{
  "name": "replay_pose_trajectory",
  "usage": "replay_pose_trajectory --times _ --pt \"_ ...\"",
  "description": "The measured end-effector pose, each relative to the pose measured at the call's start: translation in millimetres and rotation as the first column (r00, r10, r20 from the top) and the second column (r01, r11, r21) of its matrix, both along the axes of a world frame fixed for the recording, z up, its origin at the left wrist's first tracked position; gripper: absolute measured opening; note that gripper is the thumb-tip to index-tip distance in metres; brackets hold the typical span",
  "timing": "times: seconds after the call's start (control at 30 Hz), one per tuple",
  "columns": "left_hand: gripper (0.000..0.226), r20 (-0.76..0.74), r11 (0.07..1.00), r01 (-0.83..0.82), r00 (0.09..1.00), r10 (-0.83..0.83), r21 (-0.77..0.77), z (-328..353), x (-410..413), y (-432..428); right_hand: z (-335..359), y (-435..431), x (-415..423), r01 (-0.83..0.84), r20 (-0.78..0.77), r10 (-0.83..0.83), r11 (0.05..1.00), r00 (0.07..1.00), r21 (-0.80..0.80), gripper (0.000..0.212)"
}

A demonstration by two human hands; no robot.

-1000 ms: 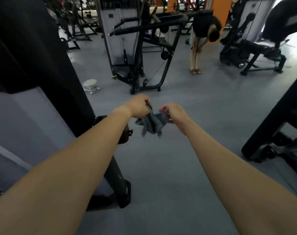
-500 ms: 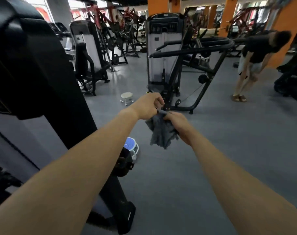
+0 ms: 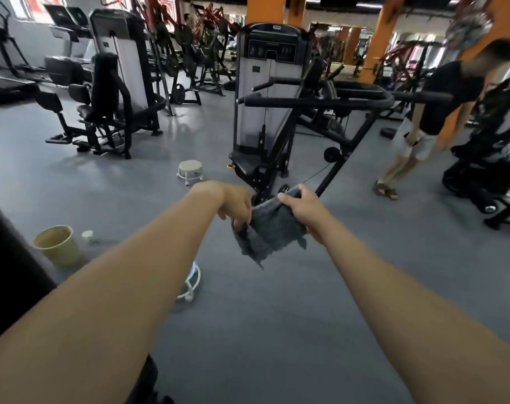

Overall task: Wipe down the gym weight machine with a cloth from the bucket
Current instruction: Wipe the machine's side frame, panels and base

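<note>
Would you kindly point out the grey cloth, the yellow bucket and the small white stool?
grey cloth (image 3: 270, 228), head view, middle of the hanging fabric.
yellow bucket (image 3: 63, 255), head view, outer wall.
small white stool (image 3: 190, 167), head view, round seat top.

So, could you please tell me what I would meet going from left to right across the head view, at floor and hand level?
Yellowish bucket → white round stool → left hand → grey cloth, gripped by both hands → right hand → person in a black shirt, bending forward.
</note>
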State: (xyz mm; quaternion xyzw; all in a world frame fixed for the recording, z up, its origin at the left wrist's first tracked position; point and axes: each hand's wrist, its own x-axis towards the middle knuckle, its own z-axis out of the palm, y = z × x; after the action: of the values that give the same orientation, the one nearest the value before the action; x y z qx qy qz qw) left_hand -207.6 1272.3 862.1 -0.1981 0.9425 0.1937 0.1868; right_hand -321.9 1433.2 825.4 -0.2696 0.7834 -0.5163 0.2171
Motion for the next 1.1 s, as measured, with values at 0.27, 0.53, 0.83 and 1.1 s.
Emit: replay_pose_trajectory --times 0.27,0.53,0.83,1.1 --pt "0.025 -0.144 0.978 -0.19 0.974 0.177 -0.086 -5.1 -31.6 -63.8 14.5 -112.1 -41.2 -0.329 -0.329 0.349 0.937 0.878 0.115 0.024" --pt "0.053 -0.344 0.871 -0.485 0.806 0.481 0.083 -27.3 -2.8 -147.3 7.8 -240.2 -37.6 -0.618 -0.254 0.601 0.786 0.758 0.017 0.025" --pt "0.018 -0.256 0.489 -0.87 0.459 0.851 0.064 -2.3 58.8 -182.1 9.6 -351.3 -22.9 -0.896 0.018 0.898 0.439 0.439 -0.068 0.04" --pt "0.016 -0.373 0.143 -0.987 0.159 0.914 -0.07 60.3 117.6 -144.2 33.0 -381.2 67.1 -0.994 0.096 0.994 0.069 0.06 -0.09 0.03"
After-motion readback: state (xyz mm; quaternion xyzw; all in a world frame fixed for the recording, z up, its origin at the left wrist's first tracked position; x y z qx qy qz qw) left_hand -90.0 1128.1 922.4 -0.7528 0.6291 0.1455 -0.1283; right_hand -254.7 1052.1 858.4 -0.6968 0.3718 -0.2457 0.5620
